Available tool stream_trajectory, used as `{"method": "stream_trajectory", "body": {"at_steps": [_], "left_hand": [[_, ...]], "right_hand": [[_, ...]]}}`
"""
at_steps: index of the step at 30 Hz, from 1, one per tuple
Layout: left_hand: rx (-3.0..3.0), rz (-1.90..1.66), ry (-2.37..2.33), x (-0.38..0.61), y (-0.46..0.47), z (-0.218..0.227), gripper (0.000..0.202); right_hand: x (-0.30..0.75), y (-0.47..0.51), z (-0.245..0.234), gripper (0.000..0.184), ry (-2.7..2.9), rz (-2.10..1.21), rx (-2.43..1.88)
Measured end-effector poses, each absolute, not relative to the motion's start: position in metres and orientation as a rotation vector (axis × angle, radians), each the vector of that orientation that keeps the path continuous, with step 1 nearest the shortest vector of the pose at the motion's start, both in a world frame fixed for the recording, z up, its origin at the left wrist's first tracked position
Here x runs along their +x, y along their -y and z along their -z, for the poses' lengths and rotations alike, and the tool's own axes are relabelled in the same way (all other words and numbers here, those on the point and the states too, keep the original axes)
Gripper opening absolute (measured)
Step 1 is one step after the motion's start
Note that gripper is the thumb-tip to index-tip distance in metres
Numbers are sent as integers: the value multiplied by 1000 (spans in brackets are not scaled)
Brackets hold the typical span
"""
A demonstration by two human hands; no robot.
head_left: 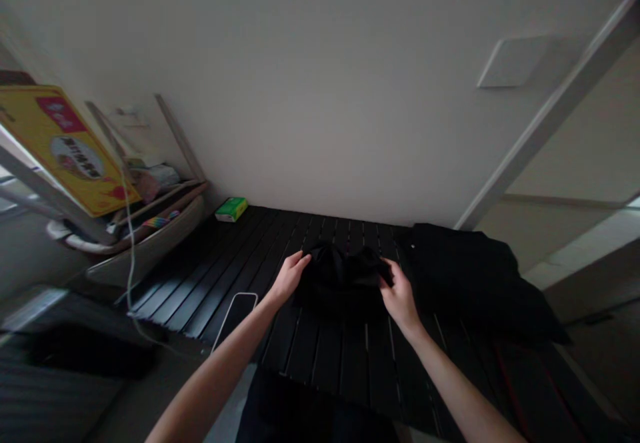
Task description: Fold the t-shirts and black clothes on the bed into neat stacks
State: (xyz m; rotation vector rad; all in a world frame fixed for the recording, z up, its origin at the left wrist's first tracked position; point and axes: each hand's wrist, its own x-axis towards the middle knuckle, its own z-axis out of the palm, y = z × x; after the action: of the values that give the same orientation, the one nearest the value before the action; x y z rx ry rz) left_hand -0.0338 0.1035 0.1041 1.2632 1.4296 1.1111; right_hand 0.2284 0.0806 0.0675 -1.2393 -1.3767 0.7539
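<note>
Running along the pale wall [325, 96], the black table [200, 289] is made of thin strips that reach from the wall toward me. Over on its right side lies a big heap of black cloth [465, 276], just beside my right hand [400, 295]. A smaller black cloth [345, 289] is over the middle of the table, right between that hand and my left hand [289, 277]. It stretches from one hand to the other, so its long way seems to go side to side, across the strips. Its bunched top edge points to the wall, and the rest comes down toward me. Black sits on black there, so I cannot tell where its bottom edge ends. My left grip pinches its left end, and my right grip pinches its right end. Both touch the cloth, so neither is nearer. A phone [237, 313] lies by my left arm [220, 366], and a little green pack [232, 209] sits far back near the wall.
</note>
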Motion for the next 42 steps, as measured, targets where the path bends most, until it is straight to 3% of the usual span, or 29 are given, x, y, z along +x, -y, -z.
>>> {"method": "stream_trajectory", "body": {"at_steps": [4,11,14,17,20,26,31,37,42], "left_hand": [[1016,-1166,-1429,-36,-98,-115,52],[1343,-1076,-1147,-37,-83,-156,40],[1281,-1300,-1118,-46,-84,-161,35],[1157,-1505,-1130,-52,-81,-160,31],[1260,-1373,-1267,-46,-70,-159,32],[1801,-886,-1421,-30,-39,-157,66],[2067,-696,-1351,-56,-27,-150,61],[2080,-631,-1388,-104,-26,-137,25],[1808,-705,-1240,-119,-11,-130,25]], "right_hand": [[219,-69,-100,40,1424,-760,-1113],[209,-52,-141,46,1627,-888,-1096],[214,-56,-146,44,1630,-775,-1279],[220,-62,-150,29,1624,-622,-1311],[220,-60,-158,20,1647,-506,-1289],[213,-41,-172,16,1748,-652,-1219],[227,-40,-167,24,1523,-644,-1270],[235,-22,-172,45,1655,-1224,-1235],[259,-17,-166,69,2055,-1446,-1321]]}}
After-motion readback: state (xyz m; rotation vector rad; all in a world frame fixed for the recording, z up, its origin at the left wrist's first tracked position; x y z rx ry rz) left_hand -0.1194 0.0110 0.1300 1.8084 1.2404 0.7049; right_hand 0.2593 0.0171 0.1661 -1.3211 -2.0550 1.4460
